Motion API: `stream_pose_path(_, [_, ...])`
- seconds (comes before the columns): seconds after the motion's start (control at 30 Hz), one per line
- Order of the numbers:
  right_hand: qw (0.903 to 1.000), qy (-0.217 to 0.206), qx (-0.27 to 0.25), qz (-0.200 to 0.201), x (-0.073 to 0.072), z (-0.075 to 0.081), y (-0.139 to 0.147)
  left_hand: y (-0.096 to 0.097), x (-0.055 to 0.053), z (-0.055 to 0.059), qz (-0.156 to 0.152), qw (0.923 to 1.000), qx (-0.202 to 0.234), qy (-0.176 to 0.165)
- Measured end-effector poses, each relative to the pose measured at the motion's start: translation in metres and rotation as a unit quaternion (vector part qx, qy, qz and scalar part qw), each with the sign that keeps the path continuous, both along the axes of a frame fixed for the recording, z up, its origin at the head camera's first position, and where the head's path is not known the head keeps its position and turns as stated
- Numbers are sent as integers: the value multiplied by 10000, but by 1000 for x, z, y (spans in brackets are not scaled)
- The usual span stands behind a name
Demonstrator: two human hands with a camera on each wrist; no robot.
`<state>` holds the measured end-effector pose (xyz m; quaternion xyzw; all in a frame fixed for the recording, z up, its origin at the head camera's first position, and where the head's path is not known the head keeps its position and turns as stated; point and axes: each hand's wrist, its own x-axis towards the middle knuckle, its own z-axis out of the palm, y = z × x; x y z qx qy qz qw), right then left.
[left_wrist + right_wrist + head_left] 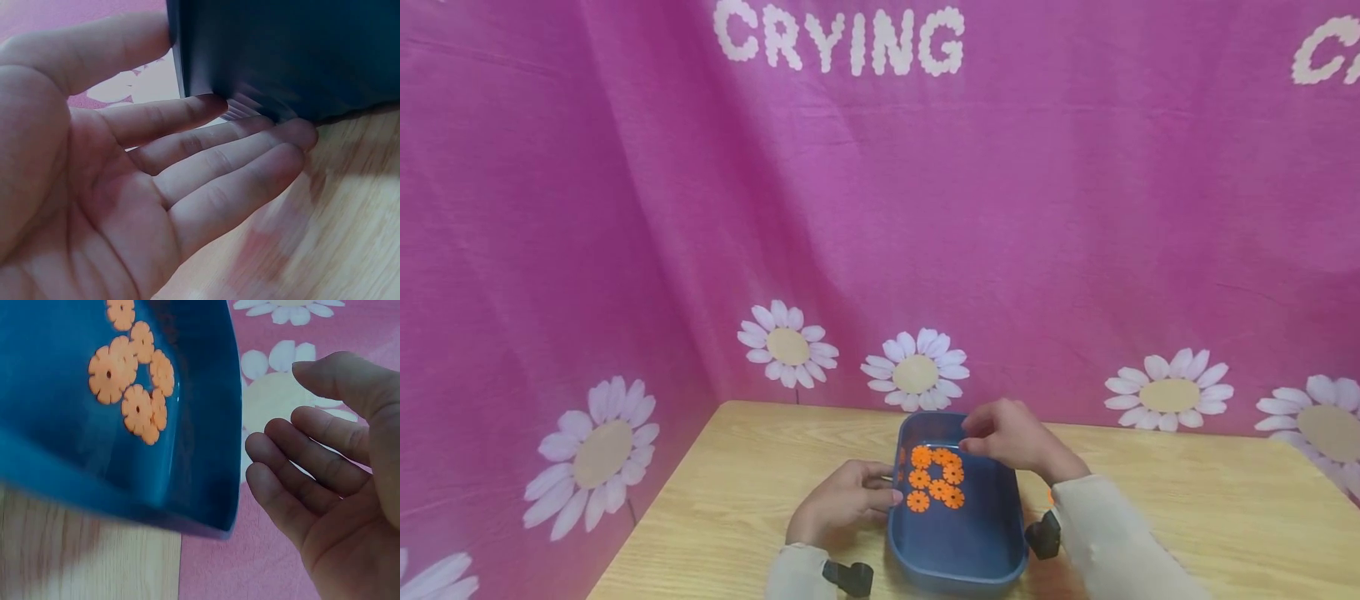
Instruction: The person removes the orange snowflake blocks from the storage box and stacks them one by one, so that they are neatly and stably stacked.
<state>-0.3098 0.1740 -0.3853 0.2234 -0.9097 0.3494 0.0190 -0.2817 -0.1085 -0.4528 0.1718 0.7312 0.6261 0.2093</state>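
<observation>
A dark blue rectangular box with rounded corners (pixel 966 542) stands on the table. Several orange flower-shaped discs with notched edges (pixel 919 479) lie on its floor, toward the left side. My left hand (pixel 848 498) is at the box's left wall; in the left wrist view its fingers (pixel 231 181) reach out fairly straight, tips at the lower wall, thumb at an upper edge. Over the far right corner of the box is my right hand (pixel 1011 433), fingers loosely bent. In the right wrist view, nothing shows between its thumb and fingers (pixel 275 494), beside the rim.
The box rests on a light wooden table (pixel 752 467). Behind and to the left hangs a pink-purple cloth (pixel 1000 208) printed with daisies and white letters. A bit of something orange (pixel 1052 497) shows beside the right sleeve. Dark wrist mounts (pixel 850 577) sit at both cuffs.
</observation>
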Motion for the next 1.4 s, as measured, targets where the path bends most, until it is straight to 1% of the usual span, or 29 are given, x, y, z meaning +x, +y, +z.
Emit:
stream_pose_path(0.2, [10000,-76,18,-57,1,-3,-10,0,1,-2,41,9998,-146,113])
stream_pose_path(0.33, [9997,-177,83,-167,0,-8,-16,0,2,-2,91,9999,-122,37])
stream_pose_path(0.47, [9986,-346,278,-282,-1,-13,-21,1,2,-2,77,9999,-89,-1])
stream_pose_path(0.73, [9921,-1010,551,-508,0,-23,-28,2,3,1,110,9998,-138,-33])
stream_pose_path(0.83, [9905,-1065,717,-489,1,-24,-31,1,3,2,135,9997,-186,-49])
stream_pose_path(1.27, [9858,-1004,1301,-347,1,-29,-42,0,1,3,215,9995,-211,-105])
stream_pose_path(1.4, [9813,-1126,1486,-471,1,-31,-48,0,1,3,219,9995,-195,-115])
